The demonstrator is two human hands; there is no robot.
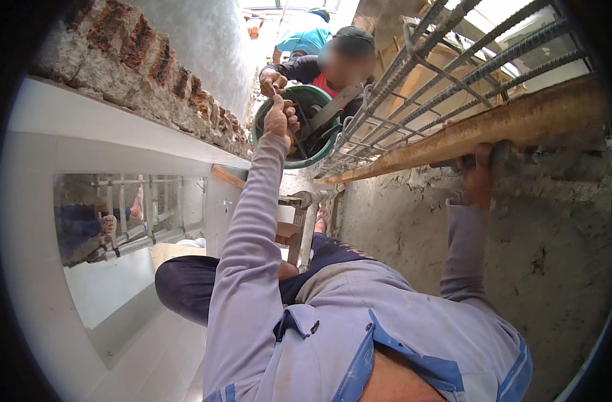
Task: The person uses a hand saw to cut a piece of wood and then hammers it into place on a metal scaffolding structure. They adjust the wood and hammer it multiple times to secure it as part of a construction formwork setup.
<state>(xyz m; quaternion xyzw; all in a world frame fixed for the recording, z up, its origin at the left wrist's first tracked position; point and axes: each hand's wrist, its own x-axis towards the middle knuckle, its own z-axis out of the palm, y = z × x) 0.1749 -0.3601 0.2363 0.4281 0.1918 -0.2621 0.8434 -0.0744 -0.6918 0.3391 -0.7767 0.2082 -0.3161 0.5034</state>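
Note:
My left arm reaches out over a green bucket (260,127) with tools inside. My left hand (279,119) is closed at its near rim, thumb stretched forward and fingers curled; what lies in them is too small to make out. A co-worker's hand (272,80) meets my thumb there. A broad flat metal blade (333,107) sticks up out of the bucket among dark tools. On the right, my right hand (478,177) grips the lower edge of a long wooden beam (467,137); its fingers are partly hidden by the beam.
A rebar cage (447,63) runs above the beam. Broken brickwork (132,53) tops the wall on the left, over a white frame with a glass pane (128,234). A ladder (302,221) stands below me. A second person in blue (306,33) is farther off.

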